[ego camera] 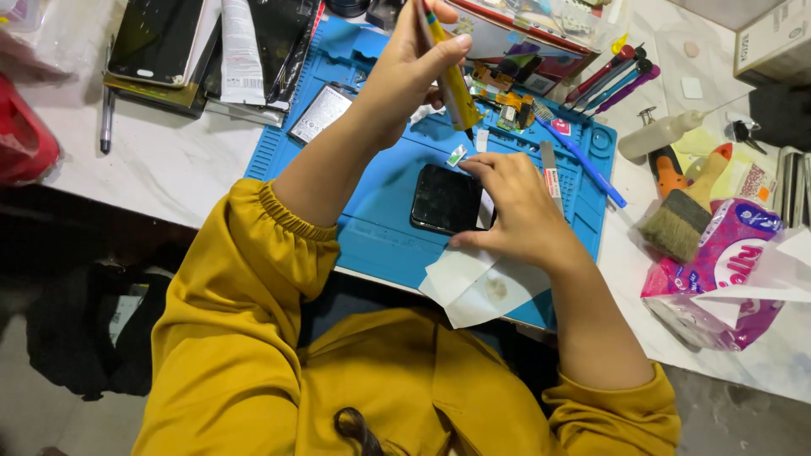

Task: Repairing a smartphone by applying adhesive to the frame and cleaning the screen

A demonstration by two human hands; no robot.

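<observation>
A black phone (446, 198) lies flat on a blue work mat (380, 232). My right hand (519, 203) rests on the phone's right edge, with thumb and fingers holding it down. My left hand (405, 72) is raised above the mat and grips a yellow tube-shaped tool (454, 89), its dark tip pointing down toward a small green-and-white strip (457, 155) just above the phone. White paper sheets (481, 283) lie under my right wrist at the mat's front edge.
A flat battery (321, 112) and small circuit parts (507, 105) sit on the mat. Screens and phones (156, 38) are stacked at the back left. To the right are screwdrivers (612, 80), a squeeze bottle (659, 135), a brush (688, 211) and a pink tissue pack (726, 270).
</observation>
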